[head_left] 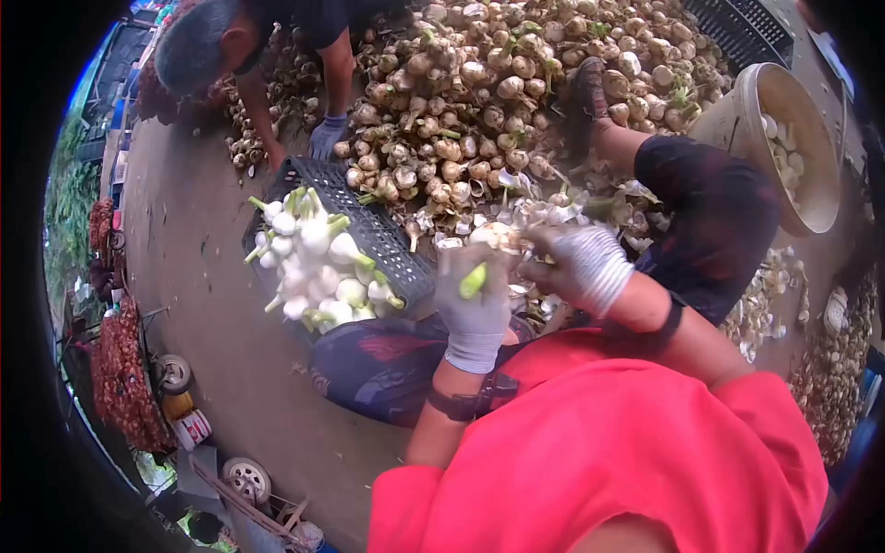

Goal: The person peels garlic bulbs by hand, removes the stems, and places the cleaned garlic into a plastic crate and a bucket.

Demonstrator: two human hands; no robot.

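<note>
Your gloved left hand [473, 309] grips a garlic bulb [495, 237] by its green stem, bulb uppermost, while your right hand [581, 265] pinches its skin, crate [369, 226] to your left.

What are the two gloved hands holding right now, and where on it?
One garlic bulb: left hand wraps its green stem, right hand pinches the bulb's outer skin.

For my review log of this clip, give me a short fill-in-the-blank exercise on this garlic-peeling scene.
1. Both of the wearer's hands wear ___.
2. The left hand grips a garlic bulb by its ___ stem.
3. The peeled white bulbs lie in a black ___.
4. The right hand pulls at the bulb's ___.

Missing words: gloves; green; crate; skin
</note>
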